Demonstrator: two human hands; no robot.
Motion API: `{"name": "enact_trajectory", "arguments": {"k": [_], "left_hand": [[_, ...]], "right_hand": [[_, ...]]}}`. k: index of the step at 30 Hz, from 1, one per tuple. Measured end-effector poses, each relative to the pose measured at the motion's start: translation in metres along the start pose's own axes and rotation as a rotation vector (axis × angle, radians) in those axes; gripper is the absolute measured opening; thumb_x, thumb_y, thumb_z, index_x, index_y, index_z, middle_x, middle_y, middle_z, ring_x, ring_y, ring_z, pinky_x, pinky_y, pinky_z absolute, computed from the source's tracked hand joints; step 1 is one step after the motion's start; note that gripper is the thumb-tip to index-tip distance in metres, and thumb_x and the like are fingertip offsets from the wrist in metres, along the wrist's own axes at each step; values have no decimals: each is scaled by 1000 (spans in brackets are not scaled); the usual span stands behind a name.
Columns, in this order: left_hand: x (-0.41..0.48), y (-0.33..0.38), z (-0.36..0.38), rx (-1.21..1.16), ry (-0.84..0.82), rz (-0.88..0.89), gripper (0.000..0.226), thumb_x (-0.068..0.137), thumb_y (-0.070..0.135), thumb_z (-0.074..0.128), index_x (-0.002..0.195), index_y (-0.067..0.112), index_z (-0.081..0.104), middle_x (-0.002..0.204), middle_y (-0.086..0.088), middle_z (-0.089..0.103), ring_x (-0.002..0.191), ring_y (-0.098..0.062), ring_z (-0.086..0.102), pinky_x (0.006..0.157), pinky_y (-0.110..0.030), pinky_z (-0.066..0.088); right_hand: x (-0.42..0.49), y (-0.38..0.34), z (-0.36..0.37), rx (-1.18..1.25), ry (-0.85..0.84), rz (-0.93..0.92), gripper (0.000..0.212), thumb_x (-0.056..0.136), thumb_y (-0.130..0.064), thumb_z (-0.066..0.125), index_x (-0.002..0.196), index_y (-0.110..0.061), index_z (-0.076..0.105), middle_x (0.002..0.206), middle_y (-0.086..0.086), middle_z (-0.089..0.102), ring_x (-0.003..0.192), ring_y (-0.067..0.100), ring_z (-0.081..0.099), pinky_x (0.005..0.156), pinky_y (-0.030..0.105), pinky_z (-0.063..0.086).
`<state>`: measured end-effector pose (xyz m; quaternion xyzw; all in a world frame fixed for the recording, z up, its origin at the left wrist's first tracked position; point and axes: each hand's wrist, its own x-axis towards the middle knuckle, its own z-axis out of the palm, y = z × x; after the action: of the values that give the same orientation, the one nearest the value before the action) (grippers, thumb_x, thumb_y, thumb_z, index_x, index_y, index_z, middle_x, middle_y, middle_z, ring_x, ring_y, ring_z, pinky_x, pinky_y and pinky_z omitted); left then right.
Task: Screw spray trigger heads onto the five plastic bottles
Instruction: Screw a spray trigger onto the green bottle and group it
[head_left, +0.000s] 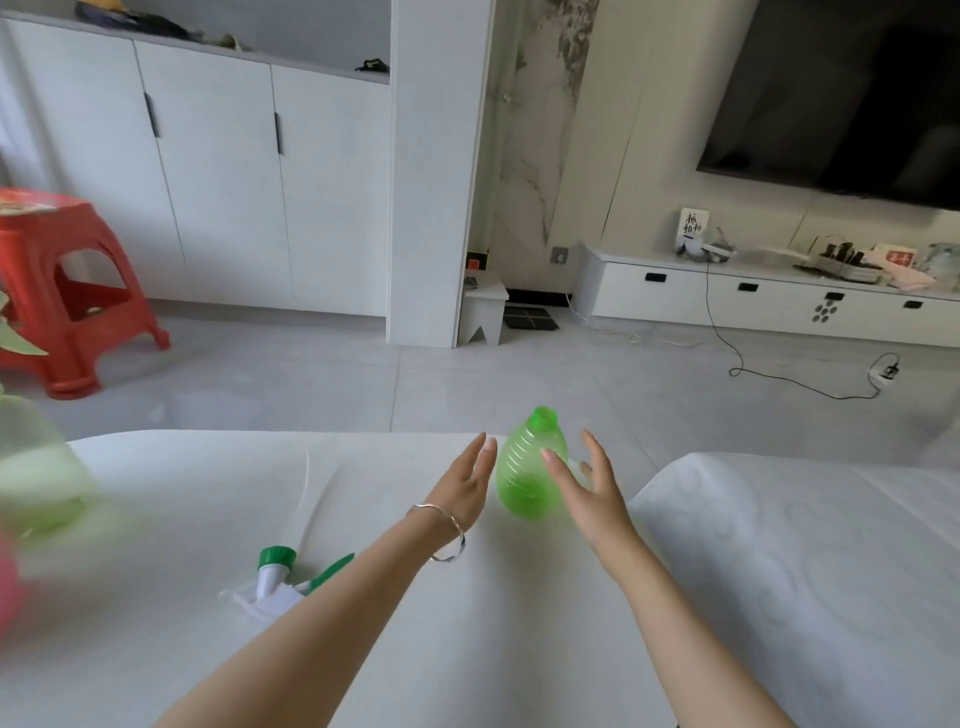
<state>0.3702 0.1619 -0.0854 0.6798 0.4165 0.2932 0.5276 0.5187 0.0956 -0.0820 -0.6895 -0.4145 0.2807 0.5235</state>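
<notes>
On the white worktop (467, 623), I'm watching a green bottle (527, 467) standing uncapped between my left hand (465, 483) and right hand (592, 493), both spread and released; a spray trigger head (280, 574) is lying nearer, to the left.

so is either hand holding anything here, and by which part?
Nothing held. Left hand and right hand are open on either side of the green bottle, not closed on it. The spray trigger head lies untouched on the table.
</notes>
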Motion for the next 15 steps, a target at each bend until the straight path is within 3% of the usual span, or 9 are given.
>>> {"name": "enact_trajectory", "arguments": {"k": [3, 5, 8, 11, 13, 15], "left_hand": [[8, -3, 12, -32, -25, -11, 53, 100, 41, 23, 147, 17, 25, 155, 4, 26, 142, -8, 20, 92, -2, 10], [10, -5, 17, -47, -25, -13, 52, 100, 41, 22, 146, 16, 28, 154, 3, 29, 141, -9, 22, 90, -1, 12], [6, -6, 18, -62, -37, -21, 54, 99, 44, 23, 145, 17, 29, 154, 3, 30, 142, -10, 23, 99, -11, 12], [-5, 0, 11, -43, -24, 19, 54, 98, 44, 25, 145, 16, 30, 153, 0, 31, 142, -11, 25, 106, -15, 13], [-13, 6, -1, -12, 12, 55, 54, 97, 44, 31, 143, 17, 33, 150, -6, 36, 139, -16, 32, 116, -28, 19], [-23, 13, -18, 5, 38, 99, 49, 94, 43, 44, 138, 24, 37, 144, -8, 42, 134, -19, 39, 113, -40, 32]], "right_hand": [[1, 5, 2, 52, -35, 79, 78, 82, -54, 60, 146, -34, 21, 155, -5, 27, 140, 11, 28, 101, 25, 27], [0, 7, 4, 62, -56, 98, 79, 82, -54, 60, 146, -33, 20, 154, -6, 28, 140, 11, 29, 101, 25, 28], [-4, 6, 9, 74, -68, 89, 75, 83, -51, 61, 145, -29, 26, 150, -7, 35, 137, 12, 34, 107, 28, 30], [-11, -2, 13, 112, -37, 46, 54, 84, -46, 61, 132, -30, 42, 139, -8, 48, 126, 11, 46, 102, 28, 37], [-17, -10, 17, 143, -22, 30, 39, 85, -46, 59, 121, -36, 46, 133, -7, 50, 116, 11, 53, 101, 34, 44], [-26, -22, 22, 174, -43, 11, 37, 87, -46, 57, 121, -34, 48, 131, -4, 52, 111, 13, 57, 93, 35, 50]]}}
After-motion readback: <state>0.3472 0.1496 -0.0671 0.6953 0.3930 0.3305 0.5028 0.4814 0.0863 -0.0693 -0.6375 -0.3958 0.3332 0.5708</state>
